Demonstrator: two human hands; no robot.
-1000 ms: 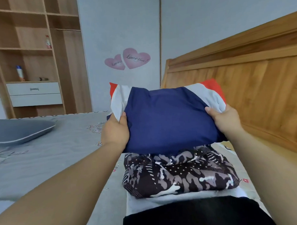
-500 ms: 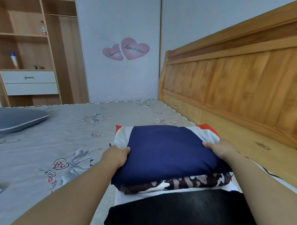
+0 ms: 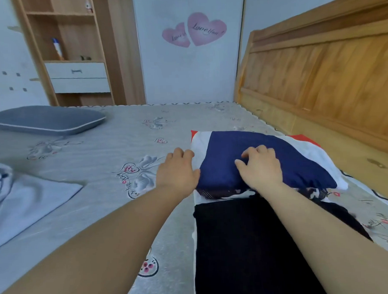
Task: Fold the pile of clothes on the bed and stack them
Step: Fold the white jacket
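A folded navy, white and red garment [image 3: 277, 157] lies on top of the stack at the right of the bed. Under it shows the edge of a dark patterned garment [image 3: 221, 192], then a white layer, and a black garment [image 3: 247, 244] nearest to me. My right hand [image 3: 259, 166] rests on the navy top with fingers loosely bent. At the stack's left edge my left hand [image 3: 178, 169] lies with relaxed fingers, touching the side of the navy garment.
The grey flowered bedsheet [image 3: 122, 149] stretches to the left. A grey pillow [image 3: 47, 120] lies at the far left, and a pale crumpled cloth [image 3: 21, 197] at the near left. The wooden headboard [image 3: 329, 76] runs along the right. Shelves with drawers [image 3: 76, 76] stand behind.
The navy garment went from held up in both hands down onto the stack. Both hands have let go of its sides; the right now rests on top, the left beside it.
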